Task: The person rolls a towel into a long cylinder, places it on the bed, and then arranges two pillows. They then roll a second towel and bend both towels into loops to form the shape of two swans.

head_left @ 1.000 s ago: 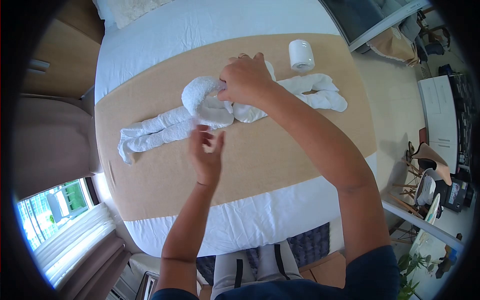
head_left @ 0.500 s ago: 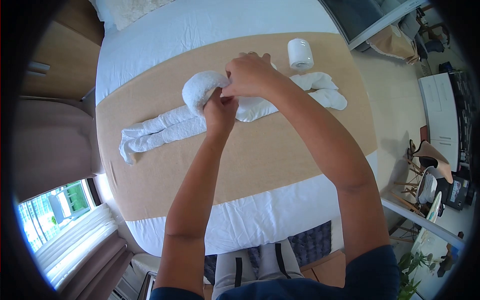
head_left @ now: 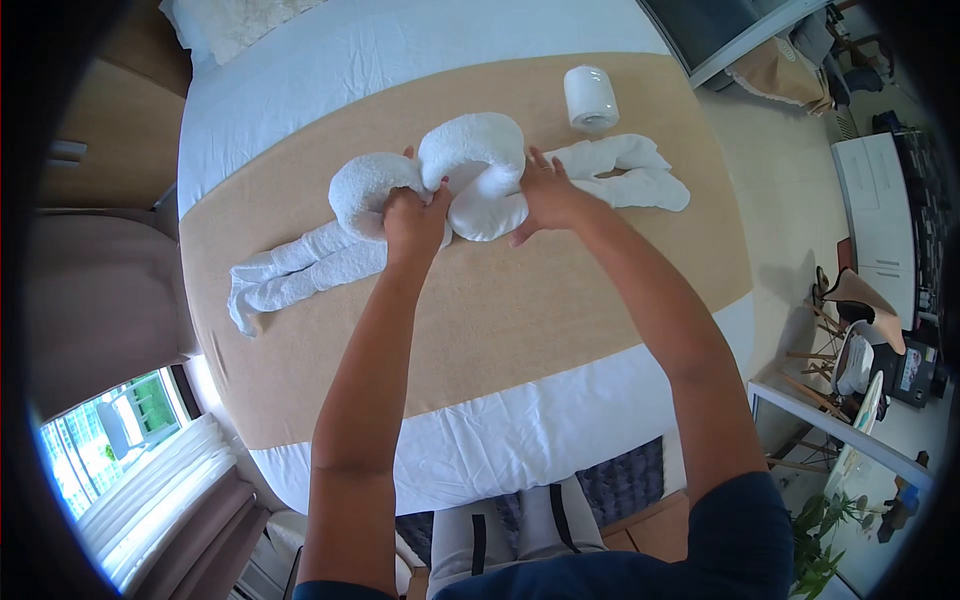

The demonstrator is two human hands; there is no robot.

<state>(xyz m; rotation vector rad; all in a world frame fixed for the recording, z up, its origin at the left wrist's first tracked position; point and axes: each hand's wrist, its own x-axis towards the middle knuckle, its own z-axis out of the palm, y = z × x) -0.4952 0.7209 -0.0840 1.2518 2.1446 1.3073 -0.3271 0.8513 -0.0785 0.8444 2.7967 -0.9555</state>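
Note:
Two white rolled towels lie across the bed, each with one end bent up into a rounded curve, and the curves meet side by side. My left hand [head_left: 415, 222] is closed on the left towel [head_left: 368, 190], its thumb up near the gap between the curves. My right hand [head_left: 546, 194] has its fingers spread and touches the right side of the right towel [head_left: 478, 140]. The left towel's twin rolls [head_left: 310, 270] stretch toward the left; the right towel's twin rolls [head_left: 640, 175] reach right, partly behind my right hand.
Beyond the right towel, a white wrapped roll [head_left: 591, 99] stands on the tan bed runner [head_left: 520, 310]. White sheet [head_left: 510, 435] shows along the near edge. A pale pillow [head_left: 240, 25] is at the far left, and a curtained window [head_left: 120, 430] is at lower left.
My right hand has moved from above the left curve to the right towel's side and spread its fingers. The right towel's curve now stands up beside the left one.

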